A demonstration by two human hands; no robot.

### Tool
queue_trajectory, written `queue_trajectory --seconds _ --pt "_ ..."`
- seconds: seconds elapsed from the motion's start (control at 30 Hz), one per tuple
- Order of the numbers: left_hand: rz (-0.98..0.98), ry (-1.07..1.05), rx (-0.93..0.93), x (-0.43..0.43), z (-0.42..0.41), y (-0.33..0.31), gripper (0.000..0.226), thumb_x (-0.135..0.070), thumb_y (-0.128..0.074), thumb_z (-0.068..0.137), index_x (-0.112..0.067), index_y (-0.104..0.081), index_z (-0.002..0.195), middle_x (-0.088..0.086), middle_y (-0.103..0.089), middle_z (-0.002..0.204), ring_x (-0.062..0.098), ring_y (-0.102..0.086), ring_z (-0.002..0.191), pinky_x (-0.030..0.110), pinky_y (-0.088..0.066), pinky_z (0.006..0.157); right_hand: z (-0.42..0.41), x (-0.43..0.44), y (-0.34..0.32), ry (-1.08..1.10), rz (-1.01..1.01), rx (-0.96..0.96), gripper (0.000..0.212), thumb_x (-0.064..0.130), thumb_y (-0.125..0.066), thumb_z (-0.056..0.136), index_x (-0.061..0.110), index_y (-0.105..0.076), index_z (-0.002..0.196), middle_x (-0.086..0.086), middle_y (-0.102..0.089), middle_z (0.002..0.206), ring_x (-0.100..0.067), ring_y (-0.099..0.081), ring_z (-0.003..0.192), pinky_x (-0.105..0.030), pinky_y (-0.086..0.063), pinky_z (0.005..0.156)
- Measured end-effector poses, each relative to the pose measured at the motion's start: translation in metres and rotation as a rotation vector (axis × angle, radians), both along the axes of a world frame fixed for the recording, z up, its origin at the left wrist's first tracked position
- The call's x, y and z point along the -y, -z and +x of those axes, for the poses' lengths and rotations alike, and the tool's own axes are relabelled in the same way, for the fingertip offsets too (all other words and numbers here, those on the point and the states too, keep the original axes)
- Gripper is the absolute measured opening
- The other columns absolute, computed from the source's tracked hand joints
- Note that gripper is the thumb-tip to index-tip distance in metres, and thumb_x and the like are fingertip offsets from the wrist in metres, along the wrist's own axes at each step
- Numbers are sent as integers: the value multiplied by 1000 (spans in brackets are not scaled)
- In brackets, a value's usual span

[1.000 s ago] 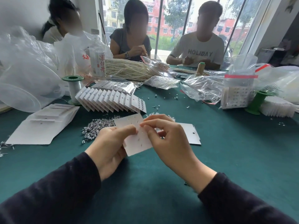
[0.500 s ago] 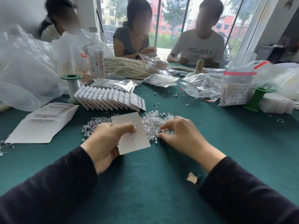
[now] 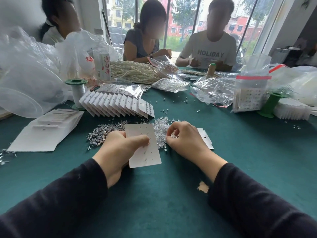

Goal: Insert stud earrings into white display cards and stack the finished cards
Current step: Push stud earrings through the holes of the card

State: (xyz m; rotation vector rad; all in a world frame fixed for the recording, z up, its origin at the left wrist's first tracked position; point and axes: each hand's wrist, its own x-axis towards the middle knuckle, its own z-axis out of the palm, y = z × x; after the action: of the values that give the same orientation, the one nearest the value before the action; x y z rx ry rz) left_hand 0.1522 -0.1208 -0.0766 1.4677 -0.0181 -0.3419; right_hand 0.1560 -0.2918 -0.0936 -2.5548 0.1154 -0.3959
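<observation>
Head view, left hand: I am seeing the left hand (image 3: 118, 150) gripping the white display card (image 3: 143, 146) upright off the desk, thumb lying across its face, fingers closed behind it.
Head view, right hand: the right hand (image 3: 184, 140) is reaching into the clear stud pile (image 3: 161, 130), fingers (image 3: 171, 134) curled nearly shut; whether they are pinching a stud, I cannot tell.
Card status: several posts are already showing through the card; other holes are sitting empty.
Risk, pick: I am judging that the studs, being tiny and tangled, may come up in a clump or slip out on the way to the card.
Risk, card: thumb pressure may be bending the thin card or nudging seated studs loose.
Risk, scatter: a sleeve dragging through the darker stud heap (image 3: 103, 133) could spread it.
Finished stack: fanned cards (image 3: 118, 103) are lying beyond the piles.
Surface: green felt desk (image 3: 240, 160), worn through near the right sleeve, stray studs lying about.
Room: three people are working opposite, windows behind them, plastic bags crowding the edges.
</observation>
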Motion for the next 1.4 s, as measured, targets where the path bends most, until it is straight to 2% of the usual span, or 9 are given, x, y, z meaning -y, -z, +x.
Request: queue_trajectory --seconds 0.2,0.3,0.4,0.6,0.73,0.9,1.03,1.2,1.4 --pt "17 2 14 0 -2 -1 6 0 -65 78 -5 -63 82 1 -71 60 11 -67 50 17 -47 40 2 4 1 -6 53 76 4 13 -61 79 17 -61 79 2 -54 79 -13 -48 73 -12 -31 58" --pt "13 7 20 0 -3 -2 6 0 -64 78 -6 -64 80 0 -71 59 10 -67 50 16 -46 40 2 1 3 -44 -17 110 12 17 -64 81 17 -70 91 2 -53 81 -15 -52 75 -17 -36 69" --pt "14 -3 17 0 -3 -2 7 0 -65 78 -6 -64 81 0 -71 59 10 -67 51 16 -46 40 2 -3 6 -51 -74 146 10 15 -62 81 13 -72 83 -3 -60 84 -20 -55 79 -26 -41 76" --pt "22 -14 12 1 -2 -2 7 -1 -66 77 -6 -64 81 1 -72 61 12 -67 52 17 -49 42 -1 1 -3 -9 155 226 9 12 -61 77 18 -65 73 14 -56 62 2 -49 57 -3 -35 54" --pt "16 -6 10 1 -3 -2 6 1 -65 78 -5 -64 79 2 -72 61 12 -67 52 17 -49 42 -3 0 -9 0 311 261 16 9 -62 73 23 -59 65 11 -59 60 -3 -51 54 -14 -41 53" --pt "17 -11 8 0 -3 -2 7 1 -65 78 -6 -64 79 1 -71 59 11 -67 51 17 -47 40 -3 2 -3 35 212 209 5 12 -63 76 17 -62 74 7 -63 67 -8 -56 62 -8 -38 53" --pt "14 -19 3 1 -2 -2 8 0 -66 78 -7 -63 77 0 -71 57 10 -66 49 16 -46 39 -6 1 -9 15 378 229 15 5 -63 77 20 -61 72 -2 -71 77 -12 -63 66 -22 -46 59" --pt "9 -30 10 2 -1 -1 8 1 -65 78 -7 -63 77 -1 -70 56 10 -66 49 16 -46 39 -23 -14 -18 -114 427 269 24 5 -70 74 26 -65 66 12 -66 63 2 -60 60 -13 -47 59" --pt "6 -37 29 1 0 1 9 2 -64 76 -7 -66 76 2 -71 60 12 -67 52 17 -48 41 -35 -34 -19 -231 337 256 15 6 -73 71 19 -68 68 10 -64 64 -7 -57 59 -17 -47 58"
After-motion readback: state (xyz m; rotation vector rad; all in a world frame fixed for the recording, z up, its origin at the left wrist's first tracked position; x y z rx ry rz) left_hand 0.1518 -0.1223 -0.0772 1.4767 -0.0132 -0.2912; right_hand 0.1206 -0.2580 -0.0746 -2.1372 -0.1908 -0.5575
